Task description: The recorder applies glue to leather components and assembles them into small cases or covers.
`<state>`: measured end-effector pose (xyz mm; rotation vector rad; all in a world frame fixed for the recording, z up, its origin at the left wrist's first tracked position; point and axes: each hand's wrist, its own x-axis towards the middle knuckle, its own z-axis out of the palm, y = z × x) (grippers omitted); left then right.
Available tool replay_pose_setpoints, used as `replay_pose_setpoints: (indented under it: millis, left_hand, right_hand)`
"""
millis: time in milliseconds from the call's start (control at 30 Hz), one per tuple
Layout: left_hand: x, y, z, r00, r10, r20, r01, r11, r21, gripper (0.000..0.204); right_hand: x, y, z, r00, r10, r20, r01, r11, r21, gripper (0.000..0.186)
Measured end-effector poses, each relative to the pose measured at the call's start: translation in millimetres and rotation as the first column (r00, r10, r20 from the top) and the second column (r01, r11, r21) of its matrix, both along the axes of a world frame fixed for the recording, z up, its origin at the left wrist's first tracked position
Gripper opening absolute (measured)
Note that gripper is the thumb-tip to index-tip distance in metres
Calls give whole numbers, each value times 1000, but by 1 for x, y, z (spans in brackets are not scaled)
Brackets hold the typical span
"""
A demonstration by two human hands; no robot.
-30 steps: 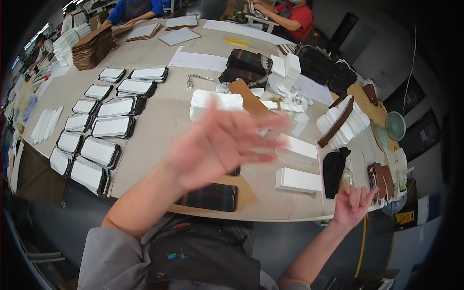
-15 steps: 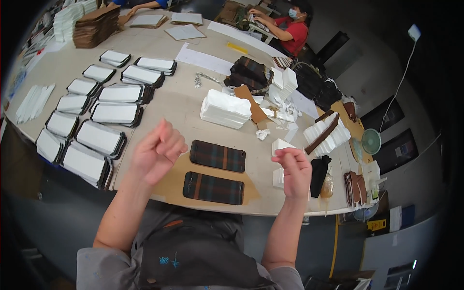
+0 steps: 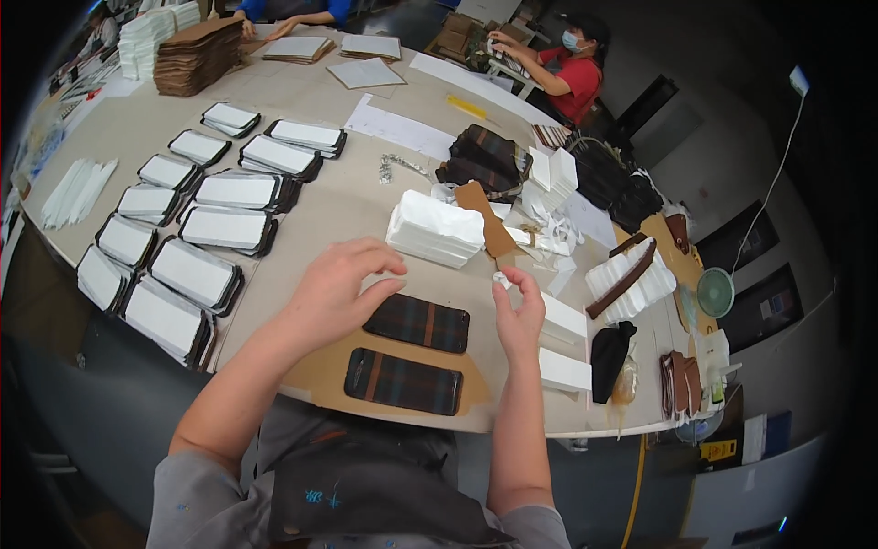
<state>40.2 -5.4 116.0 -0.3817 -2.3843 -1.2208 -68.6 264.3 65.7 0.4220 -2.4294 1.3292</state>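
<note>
Two dark plaid fabric panels with rounded corners lie one above the other before me, the far panel (image 3: pixel 425 324) and the near panel (image 3: pixel 407 381), on a brown board (image 3: pixel 322 371). My left hand (image 3: pixel 338 285) hovers over the far panel's left end, fingers loosely bent and apart, holding nothing. To the right of the panels, my right hand (image 3: pixel 519 316) is raised with thumb and forefinger parted. Between those fingertips shows a crumpled white scrap (image 3: pixel 501 280), which appears to lie on the table behind them. A tall stack of white sheets (image 3: pixel 434 229) stands beyond both hands.
Several dark-edged stacks with white tops (image 3: pixel 227 227) fill the table's left. White blocks (image 3: pixel 565 368), a black cloth (image 3: pixel 611 361) and a strapped white bundle (image 3: pixel 631 277) lie right. Plaid pieces (image 3: pixel 485 160) sit farther back. A person in red (image 3: pixel 572 78) and blue sleeves (image 3: pixel 337 11) are beyond.
My left hand has moved right, over the far panel, and its curled fingers have opened. My right hand has shifted left, its thumb and forefinger parting. The view has tilted slightly.
</note>
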Motion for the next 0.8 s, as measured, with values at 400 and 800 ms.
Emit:
replay_pose_setpoints:
  millis: [400, 800]
  left_hand:
    - [-200, 66, -24, 988, 142, 65, -73, 789, -610, 18]
    - [-212, 60, -28, 963, 210, 168, -72, 804, -591, 16]
  right_hand:
    - [-61, -28, -12, 996, 37, -82, -35, 999, 26, 40]
    - [-80, -47, -22, 987, 97, -128, -92, 995, 48, 33]
